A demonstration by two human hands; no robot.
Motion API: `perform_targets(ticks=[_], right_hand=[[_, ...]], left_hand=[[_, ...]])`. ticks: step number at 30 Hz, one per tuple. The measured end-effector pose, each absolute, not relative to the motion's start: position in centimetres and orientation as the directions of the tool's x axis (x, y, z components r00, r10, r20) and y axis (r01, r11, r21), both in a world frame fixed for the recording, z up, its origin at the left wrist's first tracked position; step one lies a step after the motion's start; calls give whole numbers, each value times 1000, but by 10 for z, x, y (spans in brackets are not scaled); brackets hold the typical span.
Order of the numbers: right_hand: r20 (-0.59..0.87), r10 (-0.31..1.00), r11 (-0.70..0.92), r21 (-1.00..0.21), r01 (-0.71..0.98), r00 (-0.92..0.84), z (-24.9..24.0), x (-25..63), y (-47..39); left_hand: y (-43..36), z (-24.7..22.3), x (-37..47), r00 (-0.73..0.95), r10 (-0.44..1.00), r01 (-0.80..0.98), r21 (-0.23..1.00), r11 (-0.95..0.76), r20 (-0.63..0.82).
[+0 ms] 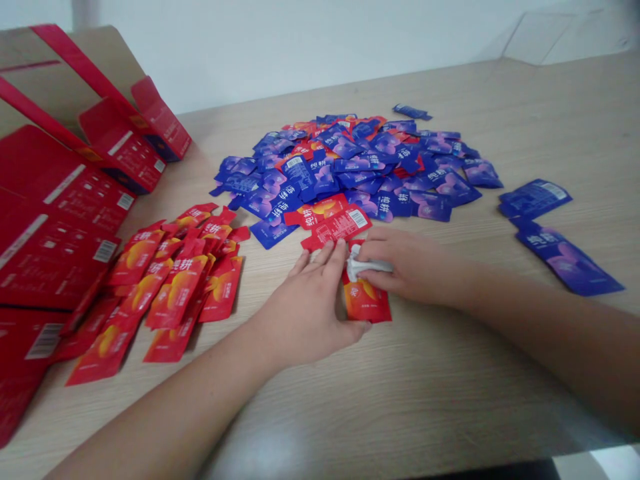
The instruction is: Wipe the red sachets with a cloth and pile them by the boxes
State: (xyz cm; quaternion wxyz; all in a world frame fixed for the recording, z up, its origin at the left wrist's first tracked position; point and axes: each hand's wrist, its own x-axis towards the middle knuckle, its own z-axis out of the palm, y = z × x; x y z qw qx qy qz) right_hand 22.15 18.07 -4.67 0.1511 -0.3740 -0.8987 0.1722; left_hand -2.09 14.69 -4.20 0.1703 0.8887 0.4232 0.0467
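1. Two bare hands meet near the middle of the bench (425, 393). The left hand (315, 300) lies palm down with its fingers extended, holding nothing in a grip, its thumb at the edge of a red sachet (367, 305). The right hand (400, 267) grasps a small white tool (367, 265) between thumb and fingers, over the upper part of that sachet.
2. Red cartons (115, 143) stand along the left side, with a brown inner board (95, 60) and red bands showing behind them; what they contain cannot be told.
3. White print and barcodes mark the carton faces, too small to read. Many sachets carry two large white characters that look like 纯耕. A barcoded sachet (340, 225) lies just beyond the left fingertips, its fine print blurred.
4. Beyond the hands spreads a mixed heap (350, 167), mostly blue sachets with some red among them.
5. Overlapping red sachets with orange pictures form a left group (175, 287), between the cartons and the left hand.
6. Two blue sachets (565, 260) lie to the right, and one small blue sachet (411, 111) at the heap's far edge.
7. A clear panel (537, 37) stands at the far right, by the pale wall (300, 47).
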Motion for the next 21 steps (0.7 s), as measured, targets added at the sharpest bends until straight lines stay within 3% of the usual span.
perform_targets(ticks=[5, 8, 11, 15, 21], right_hand=[[201, 803, 592, -377, 713, -561, -58, 224, 189], [309, 824, 566, -469, 678, -474, -61, 229, 190], [373, 797, 598, -597, 535, -474, -57, 238, 191], [290, 768, 578, -698, 423, -571, -44, 245, 189], [158, 718, 622, -582, 523, -678, -39, 237, 177]], left_hand=[[141, -41, -21, 651, 757, 739, 276, -615, -55], [133, -42, -20, 706, 706, 697, 220, -682, -49], [128, -44, -19, 729, 682, 672, 241, -700, -50], [131, -48, -18, 693, 721, 667, 385, -638, -7], [139, -50, -21, 673, 739, 675, 423, -605, -17]])
